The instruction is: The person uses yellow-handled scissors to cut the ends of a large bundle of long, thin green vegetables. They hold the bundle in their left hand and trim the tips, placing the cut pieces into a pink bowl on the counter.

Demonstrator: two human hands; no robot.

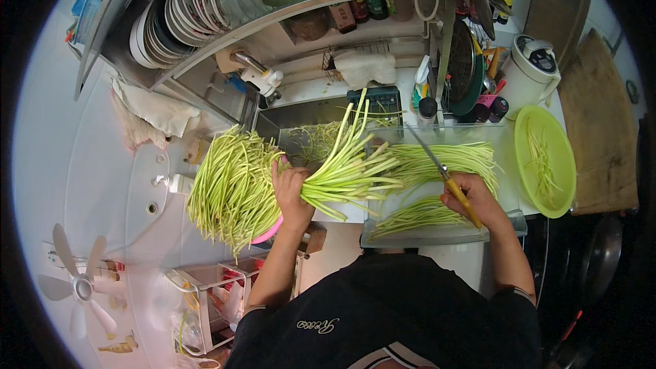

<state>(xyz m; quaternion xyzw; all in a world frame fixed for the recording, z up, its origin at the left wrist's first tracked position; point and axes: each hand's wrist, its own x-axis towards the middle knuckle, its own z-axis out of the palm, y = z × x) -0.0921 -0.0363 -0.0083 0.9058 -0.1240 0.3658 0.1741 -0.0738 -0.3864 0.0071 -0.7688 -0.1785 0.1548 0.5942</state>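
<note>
My left hand grips a thick bunch of long green vegetable stems, their pale ends fanned out to the right. Behind that hand, a large heap of the same stems spills over a pink basin, mostly hidden. A slim-bladed knife with a yellow handle is in my right hand, its blade pointing up and left. Below the knife, a clear plastic bin holds two laid-out groups of stems, the far one larger than the near one.
Beyond my hands is a steel sink with loose trimmings in it and a faucet. A dish rack overhangs it. To the right stand a green bowl with a few stems, an electric kettle and a wooden board.
</note>
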